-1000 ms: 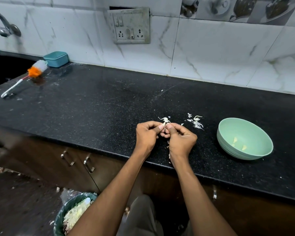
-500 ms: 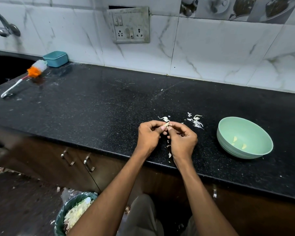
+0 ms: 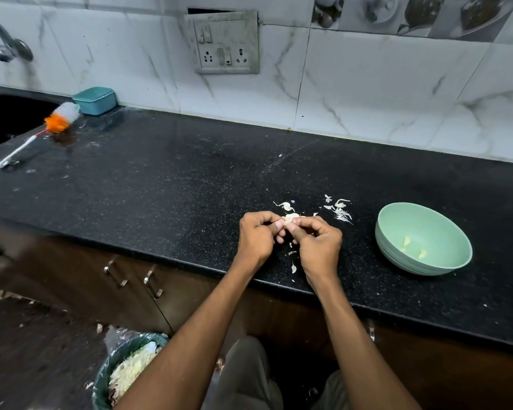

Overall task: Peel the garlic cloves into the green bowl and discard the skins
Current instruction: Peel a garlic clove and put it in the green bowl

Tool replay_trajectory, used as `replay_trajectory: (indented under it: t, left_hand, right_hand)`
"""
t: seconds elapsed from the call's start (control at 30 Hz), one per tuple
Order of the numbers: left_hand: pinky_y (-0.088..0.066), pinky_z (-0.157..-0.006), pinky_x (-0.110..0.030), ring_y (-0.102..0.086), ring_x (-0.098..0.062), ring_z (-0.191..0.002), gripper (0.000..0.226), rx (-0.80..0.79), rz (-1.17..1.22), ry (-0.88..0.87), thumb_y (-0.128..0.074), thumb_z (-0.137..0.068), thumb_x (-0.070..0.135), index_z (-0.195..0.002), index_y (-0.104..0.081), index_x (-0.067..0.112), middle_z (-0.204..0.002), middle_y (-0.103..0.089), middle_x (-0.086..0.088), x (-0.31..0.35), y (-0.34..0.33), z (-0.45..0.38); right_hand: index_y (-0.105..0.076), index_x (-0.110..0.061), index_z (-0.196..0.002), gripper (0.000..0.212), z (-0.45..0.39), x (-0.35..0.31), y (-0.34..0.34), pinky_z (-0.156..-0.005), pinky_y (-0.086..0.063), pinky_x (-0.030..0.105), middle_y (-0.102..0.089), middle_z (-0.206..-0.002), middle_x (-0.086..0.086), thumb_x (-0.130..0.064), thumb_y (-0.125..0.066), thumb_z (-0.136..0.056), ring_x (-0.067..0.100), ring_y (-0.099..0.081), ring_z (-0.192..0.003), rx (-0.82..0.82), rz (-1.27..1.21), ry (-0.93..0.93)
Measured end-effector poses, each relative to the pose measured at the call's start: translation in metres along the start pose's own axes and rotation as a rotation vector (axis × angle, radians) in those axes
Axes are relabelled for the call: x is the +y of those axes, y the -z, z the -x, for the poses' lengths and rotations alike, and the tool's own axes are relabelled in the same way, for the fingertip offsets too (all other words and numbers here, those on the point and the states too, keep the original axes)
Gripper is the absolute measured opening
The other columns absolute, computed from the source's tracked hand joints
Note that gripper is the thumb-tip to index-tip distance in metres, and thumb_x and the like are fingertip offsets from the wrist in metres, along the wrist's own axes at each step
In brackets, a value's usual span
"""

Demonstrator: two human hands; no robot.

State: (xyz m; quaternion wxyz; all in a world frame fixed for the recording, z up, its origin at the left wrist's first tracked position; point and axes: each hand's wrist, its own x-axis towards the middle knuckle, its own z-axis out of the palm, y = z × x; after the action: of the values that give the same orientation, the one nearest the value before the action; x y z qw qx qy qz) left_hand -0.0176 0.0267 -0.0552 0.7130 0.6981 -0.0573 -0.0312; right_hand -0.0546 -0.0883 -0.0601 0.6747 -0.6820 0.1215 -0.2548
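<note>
Pale green and round, the plastic bowl (image 3: pixel 423 238) sits at the right of the frame on the black speckled stone counter (image 3: pixel 166 184), and two small yellowish peeled garlic pieces (image 3: pixel 407 241) lie in its bottom. That is the finished part of the job as far as can be seen.

Just left of centre, the left hand (image 3: pixel 256 238) and the right hand (image 3: pixel 319 243) meet above the counter, fingers curled, thumbs and fingertips of both pinching one small whitish garlic clove (image 3: pixel 290 217) between them. Its skin looks only partly off, so my reading is that peeling of this clove is under way and it has yet to go into the bowl.

Thin white papery skin scraps (image 3: pixel 341 209) lie scattered on the counter just above the hands and towards the bowl, with a few more flakes below the hands near the counter edge. None of these has been thrown away, so discarding remains to be done. At the lower left of the frame a dark green lined waste bin (image 3: pixel 113 362) on the floor holds a pale heap of what looks like peelings. No unpeeled cloves are visible elsewhere; whether more remain I cannot tell.
</note>
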Motion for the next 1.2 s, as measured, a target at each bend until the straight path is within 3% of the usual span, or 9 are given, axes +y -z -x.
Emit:
replay_trajectory:
  t: [0.27,0.4,0.57,0.7,0.77,0.87,1.0,1.07,1.2]
  left_hand:
    - [-0.043,-0.051,-0.021,-0.053,-0.013,-0.055,0.041,-0.043,-0.051,-0.093,-0.054,-0.098,0.000,-0.061,-0.061,0.017,-0.060,-0.061,0.001,0.000,-0.001,0.002]
    - [-0.043,-0.052,-0.023,-0.053,-0.015,-0.056,0.040,-0.052,-0.058,-0.117,-0.054,-0.100,0.006,-0.062,-0.059,0.016,-0.062,-0.062,0.000,-0.001,0.000,0.001]
    - [-0.043,-0.053,-0.022,-0.054,-0.017,-0.056,0.039,-0.067,-0.070,-0.122,-0.053,-0.100,0.009,-0.062,-0.058,0.013,-0.063,-0.063,0.001,-0.004,-0.001,0.000]
    - [-0.042,-0.052,-0.022,-0.053,-0.017,-0.054,0.038,-0.075,-0.064,-0.137,-0.054,-0.098,0.014,-0.061,-0.057,0.011,-0.060,-0.061,0.003,-0.006,-0.001,0.000]
    - [-0.042,-0.052,-0.022,-0.053,-0.017,-0.053,0.040,-0.071,-0.065,-0.141,-0.054,-0.100,0.012,-0.060,-0.057,0.013,-0.059,-0.061,0.004,-0.007,-0.002,-0.001]
    - [-0.042,-0.052,-0.023,-0.053,-0.017,-0.053,0.040,-0.073,-0.071,-0.148,-0.055,-0.098,0.016,-0.059,-0.058,0.016,-0.060,-0.062,0.003,-0.008,-0.002,-0.002]
    - [-0.043,-0.051,-0.023,-0.053,-0.015,-0.051,0.041,-0.075,-0.083,-0.161,-0.055,-0.100,0.010,-0.059,-0.059,0.015,-0.059,-0.063,0.004,-0.008,-0.002,-0.003]
    - [-0.042,-0.051,-0.022,-0.053,-0.013,-0.051,0.041,-0.075,-0.088,-0.165,-0.055,-0.100,0.008,-0.060,-0.059,0.013,-0.058,-0.063,0.005,-0.009,-0.002,-0.003]
    - [-0.044,-0.053,-0.024,-0.054,-0.014,-0.052,0.038,-0.089,-0.079,-0.176,-0.056,-0.099,0.013,-0.060,-0.060,0.013,-0.060,-0.063,0.003,-0.009,-0.002,-0.002]
  right_hand:
    - [-0.079,-0.011,-0.087,0.014,-0.001,0.000,0.007,-0.055,-0.047,0.022,-0.072,-0.089,0.008,-0.004,-0.070,-0.094,0.007,-0.058,-0.061,-0.058,0.046,0.000]
    - [-0.082,-0.021,-0.092,0.015,-0.005,-0.004,0.013,-0.077,-0.056,0.030,-0.076,-0.088,-0.009,-0.008,-0.076,-0.089,0.009,-0.071,-0.078,-0.025,0.162,0.058]
    - [-0.083,-0.016,-0.087,0.012,-0.015,-0.017,0.033,-0.080,-0.053,0.011,-0.077,-0.081,-0.010,-0.009,-0.086,-0.078,-0.001,-0.073,-0.077,0.108,0.284,0.098]
    - [-0.084,-0.020,-0.081,0.012,-0.021,-0.020,0.045,-0.082,-0.048,0.010,-0.075,-0.070,-0.012,-0.031,-0.082,-0.085,0.002,-0.069,-0.067,0.089,0.400,0.103]
    - [-0.083,-0.018,-0.077,0.016,-0.021,-0.022,0.047,-0.074,-0.036,-0.002,-0.076,-0.071,-0.007,-0.029,-0.080,-0.088,0.008,-0.067,-0.068,0.093,0.455,0.122]
    - [-0.083,-0.016,-0.082,0.001,-0.022,-0.024,0.049,-0.073,-0.032,-0.006,-0.076,-0.079,-0.007,-0.017,-0.084,-0.082,-0.003,-0.063,-0.070,0.094,0.516,0.101]
    - [-0.082,-0.019,-0.086,0.022,-0.024,-0.017,0.055,-0.069,-0.044,0.001,-0.075,-0.082,-0.006,0.001,-0.079,-0.077,0.000,-0.064,-0.067,0.097,0.548,0.114]
    - [-0.082,-0.023,-0.095,0.036,-0.024,-0.016,0.055,-0.082,-0.054,0.014,-0.077,-0.091,-0.008,0.005,-0.072,-0.077,0.004,-0.069,-0.078,0.060,0.555,0.126]
    - [-0.079,-0.029,-0.112,0.041,-0.019,-0.017,0.050,-0.087,-0.054,0.024,-0.074,-0.102,-0.016,-0.004,-0.077,-0.080,0.003,-0.068,-0.092,-0.052,0.562,0.183]
